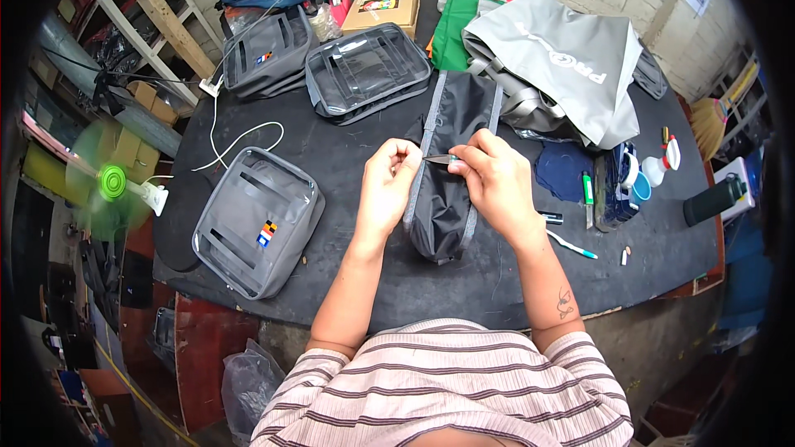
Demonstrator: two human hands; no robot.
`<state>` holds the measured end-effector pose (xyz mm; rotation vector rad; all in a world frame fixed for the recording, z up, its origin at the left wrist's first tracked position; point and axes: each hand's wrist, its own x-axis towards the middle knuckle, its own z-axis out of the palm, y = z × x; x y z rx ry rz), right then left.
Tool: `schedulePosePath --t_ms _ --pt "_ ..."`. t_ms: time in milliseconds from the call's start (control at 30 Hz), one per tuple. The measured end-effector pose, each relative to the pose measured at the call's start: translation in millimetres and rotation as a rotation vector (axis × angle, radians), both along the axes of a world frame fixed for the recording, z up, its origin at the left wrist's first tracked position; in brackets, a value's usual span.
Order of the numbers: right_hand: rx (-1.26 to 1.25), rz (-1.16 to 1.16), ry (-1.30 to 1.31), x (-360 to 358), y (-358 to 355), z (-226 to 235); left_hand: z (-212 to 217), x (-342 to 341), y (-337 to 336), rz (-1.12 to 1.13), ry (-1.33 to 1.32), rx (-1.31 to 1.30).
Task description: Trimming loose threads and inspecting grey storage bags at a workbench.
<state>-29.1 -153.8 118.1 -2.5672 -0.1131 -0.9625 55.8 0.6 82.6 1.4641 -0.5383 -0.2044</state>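
Note:
A black fabric bag (447,207) with grey edging lies lengthwise in front of me on the dark table. My left hand (387,186) pinches the grey edging on the bag's left side, thumb against forefinger. My right hand (503,186) grips a pair of small thread snips (437,159), whose pointed metal blades face left toward the pinched spot. Most of their handle is hidden by my fingers. To the left sits a grey bag with a clear top (257,223) and a small coloured flag patch. Two similar bags, one grey (269,54) and one dark (368,74), lie farther back.
A large grey bag (563,66) and green fabric (455,29) are piled at the back right. On the right are a green cutter (588,189), a pen (573,245), a spray bottle (660,167) and a black flask (714,200). A fan (112,182) spins at left.

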Motion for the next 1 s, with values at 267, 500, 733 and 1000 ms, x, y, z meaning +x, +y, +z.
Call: schedulePosePath --t_ms 267,500,733,1000 --pt "0.038 -0.001 0.007 -5.9 3.0 3.9 -8.2 9.0 9.7 -0.268 0.575 -0.399" --pt "0.002 0.027 -0.014 -6.7 1.2 5.8 -13.4 10.5 10.4 -0.301 0.590 -0.425" --pt "0.237 -0.170 -0.184 1.8 1.1 -11.5 -1.9 16.8 8.7 -0.258 0.485 -0.269" --pt "0.748 -0.095 -0.066 11.0 12.1 -42.7 35.3 27.6 -38.8 0.217 -0.984 0.512"
